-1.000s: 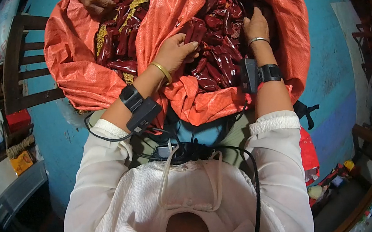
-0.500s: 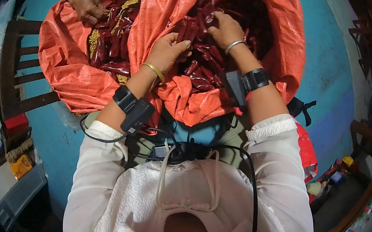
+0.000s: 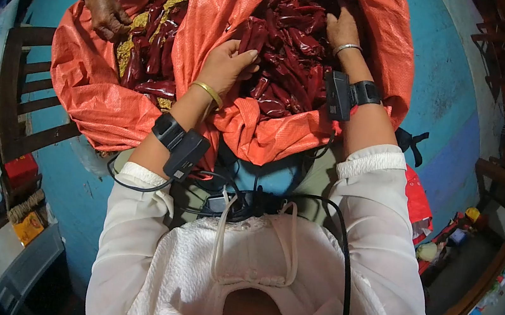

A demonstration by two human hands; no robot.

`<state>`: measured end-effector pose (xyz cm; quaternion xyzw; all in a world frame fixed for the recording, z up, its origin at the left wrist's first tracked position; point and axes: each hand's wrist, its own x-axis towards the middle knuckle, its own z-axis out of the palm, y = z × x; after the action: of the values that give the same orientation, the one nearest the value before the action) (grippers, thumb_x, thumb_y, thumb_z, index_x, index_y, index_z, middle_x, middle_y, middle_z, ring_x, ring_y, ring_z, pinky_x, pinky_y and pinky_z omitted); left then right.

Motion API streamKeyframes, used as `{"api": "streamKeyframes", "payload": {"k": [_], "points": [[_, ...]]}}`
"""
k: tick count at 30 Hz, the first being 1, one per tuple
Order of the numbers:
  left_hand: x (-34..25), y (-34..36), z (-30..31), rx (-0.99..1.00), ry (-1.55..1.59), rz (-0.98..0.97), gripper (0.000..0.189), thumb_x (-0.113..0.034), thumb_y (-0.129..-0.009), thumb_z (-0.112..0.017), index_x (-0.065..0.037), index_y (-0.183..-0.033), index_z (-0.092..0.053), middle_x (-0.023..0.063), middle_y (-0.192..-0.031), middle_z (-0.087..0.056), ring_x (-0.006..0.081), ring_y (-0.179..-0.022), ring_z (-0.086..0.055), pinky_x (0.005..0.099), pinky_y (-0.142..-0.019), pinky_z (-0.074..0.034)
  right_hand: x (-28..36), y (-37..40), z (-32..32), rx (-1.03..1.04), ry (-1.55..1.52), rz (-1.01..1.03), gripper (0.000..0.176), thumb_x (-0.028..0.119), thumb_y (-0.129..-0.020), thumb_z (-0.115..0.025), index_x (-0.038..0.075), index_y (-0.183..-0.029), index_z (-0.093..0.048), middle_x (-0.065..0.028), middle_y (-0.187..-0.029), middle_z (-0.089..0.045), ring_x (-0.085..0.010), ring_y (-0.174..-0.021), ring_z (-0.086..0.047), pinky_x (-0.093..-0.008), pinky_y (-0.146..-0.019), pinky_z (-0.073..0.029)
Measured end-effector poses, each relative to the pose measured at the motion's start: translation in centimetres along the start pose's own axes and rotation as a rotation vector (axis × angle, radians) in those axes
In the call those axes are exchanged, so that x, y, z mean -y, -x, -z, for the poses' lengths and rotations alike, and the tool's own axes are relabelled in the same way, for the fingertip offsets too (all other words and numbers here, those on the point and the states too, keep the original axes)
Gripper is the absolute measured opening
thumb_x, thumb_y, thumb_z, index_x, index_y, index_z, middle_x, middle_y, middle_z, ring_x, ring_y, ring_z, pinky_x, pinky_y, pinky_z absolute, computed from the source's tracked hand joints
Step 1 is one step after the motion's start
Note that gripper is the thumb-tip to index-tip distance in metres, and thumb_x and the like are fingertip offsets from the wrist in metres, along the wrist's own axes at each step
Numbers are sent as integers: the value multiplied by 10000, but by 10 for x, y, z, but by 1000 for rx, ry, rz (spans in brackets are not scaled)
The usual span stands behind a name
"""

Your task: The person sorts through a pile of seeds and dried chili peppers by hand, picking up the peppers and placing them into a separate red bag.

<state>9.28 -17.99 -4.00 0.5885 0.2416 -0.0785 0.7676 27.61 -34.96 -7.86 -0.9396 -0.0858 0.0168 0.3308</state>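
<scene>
My left hand is closed around a few dried red chili peppers, which stick up past the thumb. It rests at the near left part of an orange woven bag. Below and beside it, many glossy dark-red chili peppers fill the bag. My right hand reaches into the far right of the bag, over the peppers. Its thumb stands apart from the fingers, whose tips are partly lost in shadow. I see nothing held in it.
Another person's hands work at a second orange bag on the left, with chili peppers and yellow seeds or flakes inside. A wooden chair stands at the left. Black cables cross my lap.
My right hand has moved right and away from my left hand, deeper into the bag's far right. The pepper at its fingers no longer shows. My left hand has stayed in place.
</scene>
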Motion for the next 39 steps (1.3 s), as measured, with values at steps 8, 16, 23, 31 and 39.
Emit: {"api": "streamKeyframes", "payload": {"k": [8,16,23,31,39], "points": [[0,0,-1,-2,3,-4,213,-185,-810,-542,-40,-960,-502,25,-845,-558,108,-730,-548,230,-657,-452,8,-1,1,198,225,284,290,104,-719,-527,56,-1005,-520,-239,-930,-551,-358,-929,-513,-395,-810,-422],[-4,-1,-1,-13,29,11,214,-155,-800,-553,-20,-959,-502,9,-801,-552,79,-677,-539,198,-592,-448,-9,-24,-1,201,136,-50,398,185,-739,-561,-88,-1008,-455,-312,-924,-527,-402,-915,-517,-405,-779,-416],[1,-3,2,12,25,24,210,-185,-807,-545,-49,-962,-504,19,-848,-560,102,-738,-546,234,-672,-454,0,-19,0,209,87,-33,406,192,-715,-603,-75,-998,-486,-281,-1002,-517,-381,-950,-510,-381,-806,-412],[-1,-1,-2,-12,25,4,202,-155,-808,-544,-28,-960,-505,6,-806,-557,75,-675,-536,201,-588,-444,-9,-15,-9,120,-80,158,336,143,-704,-612,-25,-982,-528,-198,-939,-575,-299,-876,-563,-333,-778,-431],[-2,4,-2,20,-41,27,211,-190,-826,-519,-44,-977,-499,33,-852,-582,106,-716,-559,229,-634,-467,-7,-5,-3,279,-525,-40,135,122,-743,-596,63,-862,-576,8,-713,-562,-99,-613,-548,-212,-530,-422]]}}
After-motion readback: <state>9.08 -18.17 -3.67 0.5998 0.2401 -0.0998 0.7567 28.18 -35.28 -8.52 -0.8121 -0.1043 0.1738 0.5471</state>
